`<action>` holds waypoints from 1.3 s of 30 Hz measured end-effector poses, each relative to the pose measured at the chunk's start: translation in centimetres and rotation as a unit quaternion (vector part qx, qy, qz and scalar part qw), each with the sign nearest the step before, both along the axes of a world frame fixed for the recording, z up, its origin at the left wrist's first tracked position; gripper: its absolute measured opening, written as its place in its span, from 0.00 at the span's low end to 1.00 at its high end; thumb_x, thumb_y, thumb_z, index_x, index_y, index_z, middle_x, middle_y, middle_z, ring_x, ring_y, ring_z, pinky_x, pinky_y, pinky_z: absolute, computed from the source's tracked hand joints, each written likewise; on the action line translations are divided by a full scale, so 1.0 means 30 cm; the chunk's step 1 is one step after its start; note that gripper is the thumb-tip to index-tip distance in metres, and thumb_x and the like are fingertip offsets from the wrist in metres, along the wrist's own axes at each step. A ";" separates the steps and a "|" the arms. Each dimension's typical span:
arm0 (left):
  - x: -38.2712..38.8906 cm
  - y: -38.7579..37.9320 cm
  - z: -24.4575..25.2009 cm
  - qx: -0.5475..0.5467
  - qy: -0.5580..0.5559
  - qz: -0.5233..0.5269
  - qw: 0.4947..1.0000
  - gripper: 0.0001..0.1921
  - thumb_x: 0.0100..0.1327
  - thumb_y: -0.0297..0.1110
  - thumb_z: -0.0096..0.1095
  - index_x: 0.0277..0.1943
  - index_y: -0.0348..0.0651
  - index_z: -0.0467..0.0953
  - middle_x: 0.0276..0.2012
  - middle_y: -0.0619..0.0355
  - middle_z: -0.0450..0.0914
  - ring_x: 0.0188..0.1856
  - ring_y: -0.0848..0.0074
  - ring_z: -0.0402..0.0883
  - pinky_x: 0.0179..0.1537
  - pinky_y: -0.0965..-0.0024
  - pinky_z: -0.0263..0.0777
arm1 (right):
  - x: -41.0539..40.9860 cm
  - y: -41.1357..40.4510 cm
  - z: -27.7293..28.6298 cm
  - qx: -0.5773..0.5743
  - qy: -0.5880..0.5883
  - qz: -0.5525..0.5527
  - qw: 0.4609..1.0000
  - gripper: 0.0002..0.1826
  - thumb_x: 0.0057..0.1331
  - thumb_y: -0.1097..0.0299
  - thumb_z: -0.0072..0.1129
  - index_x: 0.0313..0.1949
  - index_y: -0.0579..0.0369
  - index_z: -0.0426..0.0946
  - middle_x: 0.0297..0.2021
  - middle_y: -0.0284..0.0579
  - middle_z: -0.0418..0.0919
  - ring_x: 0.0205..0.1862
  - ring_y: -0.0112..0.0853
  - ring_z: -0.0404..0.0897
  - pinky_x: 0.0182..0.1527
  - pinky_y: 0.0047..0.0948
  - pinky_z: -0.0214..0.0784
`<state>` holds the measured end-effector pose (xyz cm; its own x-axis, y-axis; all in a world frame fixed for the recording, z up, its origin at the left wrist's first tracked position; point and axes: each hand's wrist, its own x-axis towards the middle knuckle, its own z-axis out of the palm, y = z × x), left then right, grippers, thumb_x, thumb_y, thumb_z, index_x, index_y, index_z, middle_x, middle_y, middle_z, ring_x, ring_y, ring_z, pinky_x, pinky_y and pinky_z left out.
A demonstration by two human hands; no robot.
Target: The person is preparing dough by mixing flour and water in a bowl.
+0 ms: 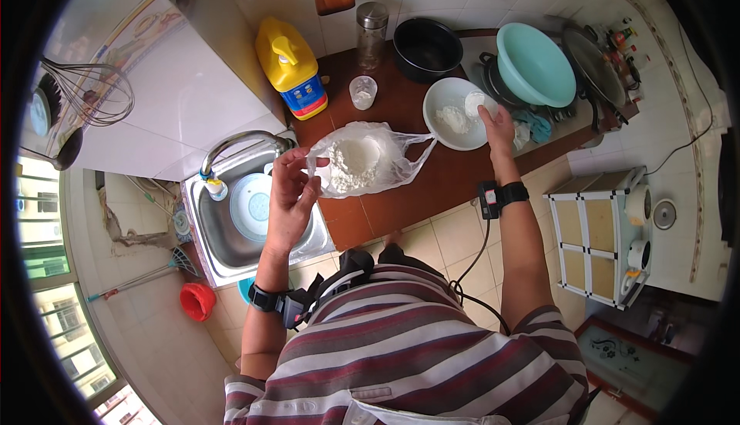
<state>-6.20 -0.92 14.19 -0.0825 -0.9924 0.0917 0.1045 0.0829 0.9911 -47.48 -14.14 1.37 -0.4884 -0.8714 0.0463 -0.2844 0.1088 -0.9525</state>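
My left hand (293,194) pinches the left edge of a clear plastic bag (399,162), which lies opened on the brown tiled counter. White powder like flour (354,165) fills the bag's middle. Over a white bowl (457,91) to the right, my right hand (498,127) grips a small white cup (474,101); what is inside the cup is hard to make out. A heap of the same white powder (453,119) rests in the bowl, just left of the cup. Behind the bag stands a small clear plastic cup (363,93) with some white matter in it.
Along the back are a yellow jug (289,66), a lidded glass jar (372,35), a black pot (428,49) and a pale green basin (536,65). At left, a steel sink (208,240) has a faucet (240,139) arching over it. A whisk (95,92) hangs farther left.
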 end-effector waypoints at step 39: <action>0.073 0.038 -0.024 0.009 -0.136 0.123 0.983 0.20 0.70 0.41 0.49 0.57 0.37 0.61 0.47 0.52 0.77 0.38 0.79 0.75 0.34 0.78 0.69 | 0.083 0.304 -0.048 0.247 -0.270 0.073 0.928 0.31 0.63 0.41 0.53 0.49 0.60 0.67 0.37 0.48 0.76 0.33 0.32 0.78 0.36 0.30 0.76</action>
<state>-4.02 0.23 13.46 0.1410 -0.9866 0.0815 -0.1847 0.0547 0.9813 -45.00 -5.01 -0.08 -0.1996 -0.7799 -0.5932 0.1749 0.5673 -0.8047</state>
